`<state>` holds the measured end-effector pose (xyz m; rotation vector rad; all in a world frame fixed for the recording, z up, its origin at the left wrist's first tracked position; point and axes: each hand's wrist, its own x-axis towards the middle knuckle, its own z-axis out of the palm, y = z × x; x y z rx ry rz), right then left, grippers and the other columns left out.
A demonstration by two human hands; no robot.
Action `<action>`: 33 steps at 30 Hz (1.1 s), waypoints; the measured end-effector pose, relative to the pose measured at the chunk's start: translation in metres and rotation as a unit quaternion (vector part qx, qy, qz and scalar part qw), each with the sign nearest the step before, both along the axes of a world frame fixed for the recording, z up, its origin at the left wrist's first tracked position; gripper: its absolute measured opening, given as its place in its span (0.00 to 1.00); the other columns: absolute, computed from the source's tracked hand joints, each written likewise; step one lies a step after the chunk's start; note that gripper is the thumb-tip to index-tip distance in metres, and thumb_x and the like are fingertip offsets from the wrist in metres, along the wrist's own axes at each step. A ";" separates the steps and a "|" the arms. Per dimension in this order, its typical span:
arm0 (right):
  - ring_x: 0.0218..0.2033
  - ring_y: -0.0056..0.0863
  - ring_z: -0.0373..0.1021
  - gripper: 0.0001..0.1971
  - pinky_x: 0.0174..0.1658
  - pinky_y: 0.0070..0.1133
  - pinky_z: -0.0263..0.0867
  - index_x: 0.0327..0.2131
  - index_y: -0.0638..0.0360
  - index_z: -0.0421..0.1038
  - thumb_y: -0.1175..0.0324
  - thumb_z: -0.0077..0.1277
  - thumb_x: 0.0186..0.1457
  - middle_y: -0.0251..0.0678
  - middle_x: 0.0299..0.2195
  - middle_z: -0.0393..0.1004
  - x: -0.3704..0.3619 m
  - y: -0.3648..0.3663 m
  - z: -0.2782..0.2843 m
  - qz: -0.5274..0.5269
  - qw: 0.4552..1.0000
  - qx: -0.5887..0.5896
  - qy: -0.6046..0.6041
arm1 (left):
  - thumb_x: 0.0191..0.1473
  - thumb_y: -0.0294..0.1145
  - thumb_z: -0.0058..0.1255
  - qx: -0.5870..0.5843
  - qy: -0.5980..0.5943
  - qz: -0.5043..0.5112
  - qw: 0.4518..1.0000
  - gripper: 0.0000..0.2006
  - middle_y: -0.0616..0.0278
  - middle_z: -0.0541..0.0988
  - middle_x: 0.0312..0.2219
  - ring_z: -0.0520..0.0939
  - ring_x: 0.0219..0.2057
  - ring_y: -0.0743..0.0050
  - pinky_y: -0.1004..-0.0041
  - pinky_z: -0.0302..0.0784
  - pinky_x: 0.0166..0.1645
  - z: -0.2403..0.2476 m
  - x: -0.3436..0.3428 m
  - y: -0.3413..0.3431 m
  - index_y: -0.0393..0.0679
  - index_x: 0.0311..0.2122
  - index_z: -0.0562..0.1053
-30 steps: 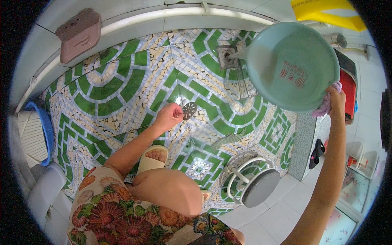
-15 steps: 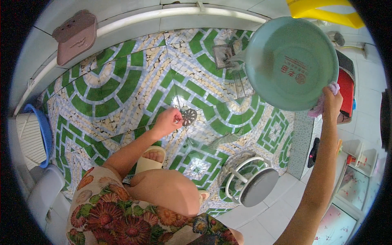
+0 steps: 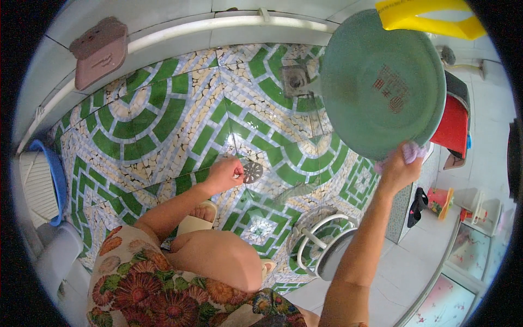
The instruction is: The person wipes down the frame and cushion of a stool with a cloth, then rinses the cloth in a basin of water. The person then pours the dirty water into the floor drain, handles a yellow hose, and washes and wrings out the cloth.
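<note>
A round, dark metal drain cover (image 3: 253,173) with petal-shaped slots is pinched at its edge by my left hand (image 3: 225,174), above the patterned floor. On the right, my right hand (image 3: 400,171) grips the rim of a pale green basin (image 3: 357,101) together with a crumpled lilac cloth (image 3: 415,151). The basin is tilted, its inside with a red print facing me. Beyond its left rim lies a square floor drain (image 3: 297,82) with a dark hole. A pale streak, perhaps water, runs between rim and drain.
A stool with a grey seat (image 3: 336,253) stands lower right. Black slippers (image 3: 418,207) and a red container (image 3: 455,125) lie further right. A yellow object (image 3: 436,22) overhangs the basin. Along the walls are a white pipe (image 3: 218,24), pink soap dish (image 3: 101,65) and blue tub (image 3: 52,180).
My right hand has moved left with the basin, which is tilted more steeply. My left hand and the drain cover sit slightly lower in the picture.
</note>
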<state>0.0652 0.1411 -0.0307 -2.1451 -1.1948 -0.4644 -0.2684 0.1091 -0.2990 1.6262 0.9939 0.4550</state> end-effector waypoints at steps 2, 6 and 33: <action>0.23 0.26 0.69 0.08 0.30 0.22 0.64 0.30 0.65 0.70 0.70 0.50 0.48 0.37 0.21 0.72 -0.018 -0.006 -0.014 0.047 0.992 0.089 -0.079 | 0.37 0.32 0.58 -0.032 0.002 -0.007 0.999 0.09 0.63 0.74 0.21 0.76 0.23 0.65 0.69 0.71 0.28 0.000 0.004 -0.005 0.43 0.23 0.70; 0.32 0.26 0.69 0.14 0.37 0.21 0.65 0.40 0.65 0.69 0.75 0.53 0.46 0.38 0.33 0.74 -0.044 -0.002 -0.015 0.100 0.978 0.137 -0.122 | 0.36 0.31 0.58 0.029 0.035 -0.043 0.998 0.09 0.63 0.73 0.22 0.75 0.26 0.66 0.69 0.70 0.29 0.005 0.001 -0.013 0.45 0.23 0.69; 0.35 0.33 0.68 0.18 0.39 0.28 0.66 0.41 0.66 0.65 0.75 0.49 0.41 0.38 0.35 0.69 0.023 -0.236 -0.108 -0.203 0.659 0.318 0.650 | 0.41 0.26 0.44 0.249 0.314 -0.288 0.870 0.05 0.50 0.73 0.22 0.76 0.27 0.52 0.59 0.72 0.31 0.023 -0.033 0.040 0.38 0.20 0.71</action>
